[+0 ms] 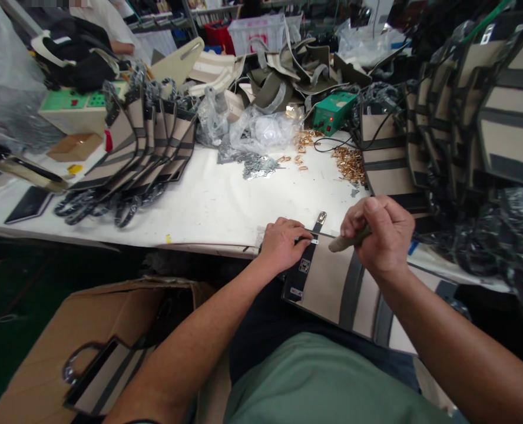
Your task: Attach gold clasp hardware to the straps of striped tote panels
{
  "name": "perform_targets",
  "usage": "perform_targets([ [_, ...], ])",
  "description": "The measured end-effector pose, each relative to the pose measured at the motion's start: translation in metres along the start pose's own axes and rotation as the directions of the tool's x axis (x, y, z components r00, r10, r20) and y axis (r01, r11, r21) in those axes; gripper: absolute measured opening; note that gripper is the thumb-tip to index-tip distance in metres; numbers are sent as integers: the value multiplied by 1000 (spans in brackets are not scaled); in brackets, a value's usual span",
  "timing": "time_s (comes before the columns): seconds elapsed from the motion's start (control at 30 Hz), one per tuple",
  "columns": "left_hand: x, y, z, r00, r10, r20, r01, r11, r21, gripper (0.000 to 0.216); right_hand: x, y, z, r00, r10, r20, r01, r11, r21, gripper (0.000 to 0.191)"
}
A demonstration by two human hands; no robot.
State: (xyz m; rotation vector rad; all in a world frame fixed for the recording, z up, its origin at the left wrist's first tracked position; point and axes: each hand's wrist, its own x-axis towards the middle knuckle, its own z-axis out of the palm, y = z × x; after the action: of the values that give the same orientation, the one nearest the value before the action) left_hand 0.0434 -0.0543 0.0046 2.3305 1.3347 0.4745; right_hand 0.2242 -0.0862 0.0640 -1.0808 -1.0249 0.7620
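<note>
A beige panel (pixel 329 277) with dark grey stripes, looking like part of a bag, lies across my lap against the table edge. Down its left side runs a black strip with small metal fittings (pixel 304 265); a short tab with a shiny metal buckle (pixel 321 218) sticks out at the top. My left hand (pixel 283 242) is closed at the panel's upper left corner, thumb and fingertips pinching its black strip by a small metal plate. Raised just over the panel, my right hand (pixel 378 229) is wrapped around a blunt grey-brown stick-like tool (pixel 348 239), its end pointing left.
Similar striped panels stand stacked at left (pixel 151 147) and right (pixel 442 129). Gold metal fittings (pixel 350 165), silver pieces (pixel 260 166) and a green box (pixel 334 112) lie on the white table (pixel 226 206). A cardboard box (pixel 89 318) sits below left. Another person's arm (pixel 122 47) shows behind.
</note>
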Motion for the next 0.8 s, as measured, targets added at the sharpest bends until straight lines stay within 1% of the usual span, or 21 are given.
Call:
perform_targets([
  [0.07, 1, 0, 0, 1000, 0, -1, 0, 1000, 2, 11, 2, 9, 10, 999, -35, -33, 37, 998, 47, 45],
  [0.13, 1, 0, 0, 1000, 2, 5, -2, 1000, 1, 11, 5, 21, 18, 998, -50, -48, 53, 997, 54, 46],
  [0.23, 1, 0, -1, 1000, -11, 19, 11, 1000, -11, 13, 8, 33, 24, 998, -43, -56, 46, 998, 50, 45],
  [0.3, 1, 0, -1, 999, -21, 25, 21, 1000, -17, 13, 7, 36, 25, 998, -47, -47, 49, 998, 45, 45],
  [0.37, 2, -1, -1, 1000, -20, 23, 20, 1000, -18, 12, 5, 36, 26, 998, -69, -16, 69, 997, 43, 44],
  [0.43, 2, -2, -1, 1000, -13, 16, 13, 1000, -23, 11, 2, 34, 27, 995, -89, 39, 88, 996, 32, 43],
  [0.57, 4, -3, -3, 999, -29, 20, 30, 998, -57, 11, -3, 32, 29, 981, -91, 170, 108, 990, -92, 43],
  [0.67, 8, -5, -6, 996, -79, 45, 82, 993, -90, 27, -5, 33, 25, 972, -96, 214, 129, 981, -147, 43],
  [0.73, 13, -8, -8, 992, -95, 87, 106, 985, -134, 37, -6, 33, 21, 972, -93, 218, 129, 979, -159, 45],
  [0.8, 19, -14, -9, 985, -90, 146, 119, 972, -205, 42, -8, 33, 18, 974, -77, 215, 116, 977, -177, 47],
])
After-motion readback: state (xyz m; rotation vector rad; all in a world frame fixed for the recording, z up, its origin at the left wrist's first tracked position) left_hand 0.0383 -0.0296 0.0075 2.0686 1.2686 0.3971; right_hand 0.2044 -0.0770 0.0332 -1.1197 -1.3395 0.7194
